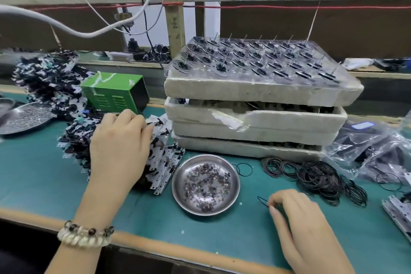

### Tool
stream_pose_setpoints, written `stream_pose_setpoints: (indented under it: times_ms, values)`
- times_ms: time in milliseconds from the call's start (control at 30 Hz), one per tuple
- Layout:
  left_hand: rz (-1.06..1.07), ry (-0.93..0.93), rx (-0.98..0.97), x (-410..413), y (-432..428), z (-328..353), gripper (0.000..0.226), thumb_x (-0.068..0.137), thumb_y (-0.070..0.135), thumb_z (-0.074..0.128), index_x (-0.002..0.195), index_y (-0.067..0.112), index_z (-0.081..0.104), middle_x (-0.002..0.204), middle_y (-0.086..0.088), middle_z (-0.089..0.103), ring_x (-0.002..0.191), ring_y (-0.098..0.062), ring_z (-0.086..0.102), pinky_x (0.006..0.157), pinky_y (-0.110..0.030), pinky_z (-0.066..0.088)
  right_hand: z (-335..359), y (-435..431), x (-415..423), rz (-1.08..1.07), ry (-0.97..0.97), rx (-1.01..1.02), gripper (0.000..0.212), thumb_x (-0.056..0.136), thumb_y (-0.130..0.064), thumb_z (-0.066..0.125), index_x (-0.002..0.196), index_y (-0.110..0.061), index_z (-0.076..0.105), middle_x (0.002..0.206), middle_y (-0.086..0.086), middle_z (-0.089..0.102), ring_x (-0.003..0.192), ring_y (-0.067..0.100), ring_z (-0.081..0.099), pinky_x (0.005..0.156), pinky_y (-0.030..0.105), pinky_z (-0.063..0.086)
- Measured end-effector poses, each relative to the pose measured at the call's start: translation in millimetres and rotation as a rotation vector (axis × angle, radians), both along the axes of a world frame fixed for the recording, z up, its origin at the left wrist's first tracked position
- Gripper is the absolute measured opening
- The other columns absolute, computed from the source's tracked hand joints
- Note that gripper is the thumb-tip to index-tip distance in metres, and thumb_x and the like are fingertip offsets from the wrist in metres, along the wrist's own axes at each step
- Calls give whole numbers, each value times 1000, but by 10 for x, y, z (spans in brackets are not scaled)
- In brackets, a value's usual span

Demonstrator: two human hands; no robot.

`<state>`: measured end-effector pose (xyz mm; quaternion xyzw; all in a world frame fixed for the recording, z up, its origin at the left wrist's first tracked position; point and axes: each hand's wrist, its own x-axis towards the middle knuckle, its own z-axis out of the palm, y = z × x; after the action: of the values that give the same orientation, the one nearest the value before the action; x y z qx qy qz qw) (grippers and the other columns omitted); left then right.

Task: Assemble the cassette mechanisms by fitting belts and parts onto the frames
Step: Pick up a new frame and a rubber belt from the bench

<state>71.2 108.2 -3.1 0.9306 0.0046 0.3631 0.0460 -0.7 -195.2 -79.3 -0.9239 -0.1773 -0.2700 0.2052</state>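
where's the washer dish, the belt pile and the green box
washer dish (pixel 233 187): head view, bare right inner wall
belt pile (pixel 318 179): head view, middle of heap
green box (pixel 111 95): head view, vented side face

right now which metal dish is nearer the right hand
The dish of small washers in front of the foam trays, just left of the right hand. The other dish lies far left, past the left hand.

One wide-angle view, worn on the head, looks forward and down. It sits close over the counter (pixel 44 173), facing the back wall.
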Motion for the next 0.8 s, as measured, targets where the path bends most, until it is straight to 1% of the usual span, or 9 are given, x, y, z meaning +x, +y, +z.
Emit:
stream_pose_setpoints:
  times_ms: [133,233,333,400,467,533,633,733,800]
  values:
    - [-102,-6,-470,14,149,163,32,100,22,59,70,12,54,75,1,49,69,-16,44,66,-30,25,-24,6,49,5,3,47,24,88,-26,40,82,-16,62,79,-7,59,75,11,45,67,28,32]
    - [-136,5,-793,3,246,224,36,99,33,59,70,11,55,68,-4,48,64,-19,43,62,-37,32,-18,11,49,-1,6,103,24,87,-28,40,82,-16,61,78,-8,58,75,8,43,68,26,32]
    - [-250,-3,-1088,-34,226,316,45,99,38,58,79,-1,51,77,-29,49,67,-35,42,67,-54,45,1,30,35,-27,13,151,18,87,-26,44,82,-20,60,78,-9,58,76,5,43,67,23,34]
    - [-331,-13,-1216,-80,156,420,41,101,35,58,77,1,53,77,-22,53,69,-32,44,69,-58,48,-1,25,20,-41,22,185,7,84,-17,55,83,-22,59,79,-13,56,76,2,43,68,20,35]
    - [-397,37,-1240,-141,84,493,38,101,32,58,67,16,57,69,-14,56,63,-25,51,64,-42,50,3,15,-1,-47,42,252,9,80,-13,58,83,-22,60,83,-13,55,81,-3,48,73,11,36]
    - [-439,156,-1141,-250,-21,534,40,97,36,59,61,20,57,63,-13,58,55,-25,54,60,-32,48,21,-9,-19,-68,42,357,9,81,-17,57,84,-23,62,91,-14,58,87,-5,53,76,2,34]
    - [-536,337,-1051,-438,-230,508,36,86,45,63,64,17,56,65,-11,54,59,-19,52,66,-33,45,36,-124,4,-100,43,541,8,86,-24,57,85,-31,61,93,-12,65,87,0,60,80,3,37]
    - [-712,563,-1180,-565,-557,402,41,87,45,71,61,21,52,61,0,47,58,-11,48,63,-20,46,10,-337,49,-177,25,724,5,93,-32,63,90,-29,61,93,-11,68,86,0,62,84,8,40]
    - [-755,682,-1299,-595,-835,273,38,85,46,65,62,22,47,72,-14,38,69,-20,39,73,-31,37,-8,-457,78,-252,-27,894,6,88,-32,57,89,-29,63,89,-9,69,82,3,63,83,10,44]
